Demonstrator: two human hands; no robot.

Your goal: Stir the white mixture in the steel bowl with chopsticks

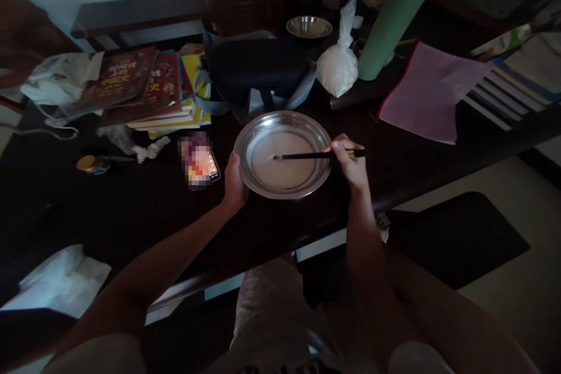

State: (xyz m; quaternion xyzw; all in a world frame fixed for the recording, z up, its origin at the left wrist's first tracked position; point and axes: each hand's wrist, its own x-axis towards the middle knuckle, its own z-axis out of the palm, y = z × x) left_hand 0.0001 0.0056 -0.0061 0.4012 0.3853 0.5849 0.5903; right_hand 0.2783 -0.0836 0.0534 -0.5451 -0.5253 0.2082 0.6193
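Note:
A shallow steel bowl [307,128] with a pale whitish liquid sits on the dark table [131,204] near its front edge. My left hand [234,182] grips the bowl's left rim. My right hand [349,159] is at the bowl's right rim and holds dark chopsticks [307,156]. The chopsticks lie nearly level and point left, with their tips in the liquid near the bowl's middle.
A lit phone [200,160] lies left of the bowl. Stacked books [149,90], a dark case [256,67], a tied white bag [338,64], a green cylinder [397,11], a small steel bowl [309,27] and a pink folder [427,90] crowd the back.

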